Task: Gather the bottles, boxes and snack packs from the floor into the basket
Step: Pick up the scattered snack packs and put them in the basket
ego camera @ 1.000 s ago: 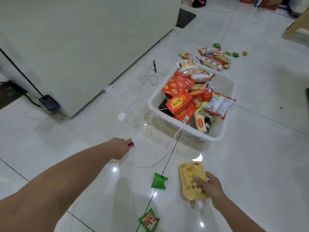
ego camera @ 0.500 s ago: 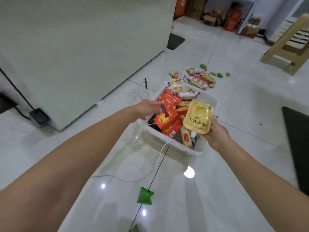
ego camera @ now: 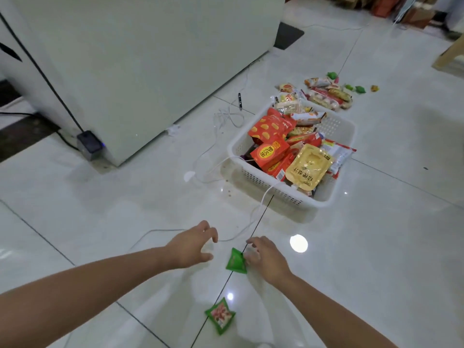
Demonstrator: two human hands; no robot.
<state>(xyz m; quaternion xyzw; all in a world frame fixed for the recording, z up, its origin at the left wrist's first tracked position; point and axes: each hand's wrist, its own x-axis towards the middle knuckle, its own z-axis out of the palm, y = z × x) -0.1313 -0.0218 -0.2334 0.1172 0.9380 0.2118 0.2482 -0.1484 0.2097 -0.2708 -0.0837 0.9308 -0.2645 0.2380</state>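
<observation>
Head view looks down on a pale tiled floor [ego camera: 376, 247], and nearest the camera a small green snack pack with a red picture [ego camera: 221, 315] lies flat on the tiles between the two forearms, touched by neither. Just beyond it, a plain green pack [ego camera: 235, 261] sits on a dark grout line; the right hand [ego camera: 263, 256] reaches it from the right, fingertips touching its right edge, fingers curled but not clamped round it. The left hand [ego camera: 192, 244] hovers just left of that pack, fingers spread apart and empty, clear of the pack. A thin white cable [ego camera: 226, 239] runs across the floor past both hands and up toward the white basket [ego camera: 334, 194], which stands farther off, well apart from the hands. The basket is heaped: a yellow pouch [ego camera: 307, 169] lies on top at its near right side, an orange-red box [ego camera: 270, 152] beside it to the left, and an orange bag [ego camera: 270, 126] behind that. Beyond the basket more snack packs [ego camera: 326, 96] lie scattered on the floor, with a few small green ones [ego camera: 359, 89] farthest out. A large white cabinet [ego camera: 138, 59] fills the left, and a small dark box [ego camera: 89, 144] sits at its corner
</observation>
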